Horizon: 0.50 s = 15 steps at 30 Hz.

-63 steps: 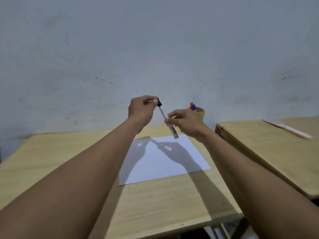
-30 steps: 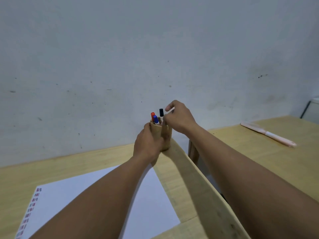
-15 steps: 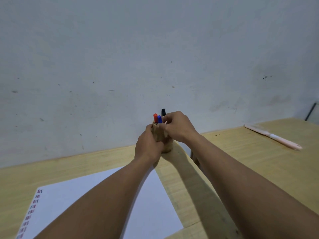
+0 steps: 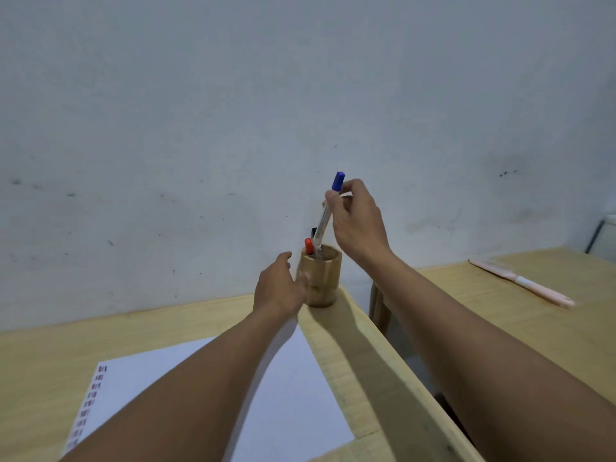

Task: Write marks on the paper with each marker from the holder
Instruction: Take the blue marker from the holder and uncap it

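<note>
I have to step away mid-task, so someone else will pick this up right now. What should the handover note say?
Right hand: pinching the blue-capped marker, lifted most of the way out of the holder.
Left hand: open, fingers against the holder's side.
Red-capped marker and black-capped marker stand in the holder. Paper lies on the table.
Done: small coloured marks run down the paper's left edge.
Left: uncap the blue marker, mark the paper, recap, return it.

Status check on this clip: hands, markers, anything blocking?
Right hand shut on blue marker, lower end at the holder rim. Left hand open beside holder. Red marker and black one inside. Paper unobstructed.
</note>
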Tool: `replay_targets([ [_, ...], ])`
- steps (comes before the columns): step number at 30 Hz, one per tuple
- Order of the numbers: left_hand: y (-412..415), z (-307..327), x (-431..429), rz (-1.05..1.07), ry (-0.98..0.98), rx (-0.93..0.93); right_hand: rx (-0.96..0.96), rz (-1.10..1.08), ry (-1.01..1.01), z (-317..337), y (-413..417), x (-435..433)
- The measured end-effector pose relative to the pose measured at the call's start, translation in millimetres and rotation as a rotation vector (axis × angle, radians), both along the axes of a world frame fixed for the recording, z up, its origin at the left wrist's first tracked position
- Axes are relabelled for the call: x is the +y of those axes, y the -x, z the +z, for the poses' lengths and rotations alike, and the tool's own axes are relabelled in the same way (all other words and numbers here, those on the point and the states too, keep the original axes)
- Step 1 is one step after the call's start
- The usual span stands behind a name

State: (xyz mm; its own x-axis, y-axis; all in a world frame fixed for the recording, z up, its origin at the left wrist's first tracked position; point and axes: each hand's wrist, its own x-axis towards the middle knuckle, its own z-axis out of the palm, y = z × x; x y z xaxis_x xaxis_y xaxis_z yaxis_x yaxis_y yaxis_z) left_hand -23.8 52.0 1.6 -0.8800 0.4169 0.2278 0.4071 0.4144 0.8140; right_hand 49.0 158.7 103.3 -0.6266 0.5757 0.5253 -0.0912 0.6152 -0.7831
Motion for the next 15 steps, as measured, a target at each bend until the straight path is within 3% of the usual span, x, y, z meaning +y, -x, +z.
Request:
replay_targets([
  [7,-4,60,-61,0.25,-0.213,0.03,-0.109,0.124,-0.143,16,-11,-41],
  [11,-10,88,-103,0.123,-0.427,-0.083,-0.222,0.244,-0.144,13,-17,-71],
  [15,-16,100,-142,0.006,-0.432,-0.119,-0.29,0.331,-0.133,10,-25,-101],
])
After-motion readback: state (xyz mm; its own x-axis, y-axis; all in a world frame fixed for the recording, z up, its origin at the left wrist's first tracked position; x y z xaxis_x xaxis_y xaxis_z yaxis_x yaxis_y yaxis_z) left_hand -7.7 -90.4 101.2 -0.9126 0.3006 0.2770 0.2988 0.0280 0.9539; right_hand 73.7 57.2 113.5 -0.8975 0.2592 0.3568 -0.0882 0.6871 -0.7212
